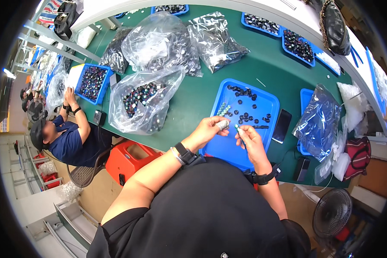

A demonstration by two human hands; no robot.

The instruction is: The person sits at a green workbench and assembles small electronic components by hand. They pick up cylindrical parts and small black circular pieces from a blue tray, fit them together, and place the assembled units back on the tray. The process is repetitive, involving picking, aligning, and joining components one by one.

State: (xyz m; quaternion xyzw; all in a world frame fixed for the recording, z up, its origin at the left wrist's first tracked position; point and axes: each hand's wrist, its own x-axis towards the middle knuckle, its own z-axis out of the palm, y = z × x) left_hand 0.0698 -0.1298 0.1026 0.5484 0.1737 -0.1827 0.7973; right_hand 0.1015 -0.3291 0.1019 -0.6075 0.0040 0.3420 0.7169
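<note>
Small shiny blue-green piece (237, 127), pinched in right hand (253, 142) over blue rectangular plastic tray (228, 150), 9 o'clock of tray centre.
Exposed tip points roughly 11 o'clock; full long axis hidden by fingers. Left hand (206, 130), at piece's 9 o'clock, curled nearly closed on silvery rounded item (222, 124). Any lettering too small to read.

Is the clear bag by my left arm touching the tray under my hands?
Apart: the head view shows green tabletop between the clear bag and the tray.
</note>
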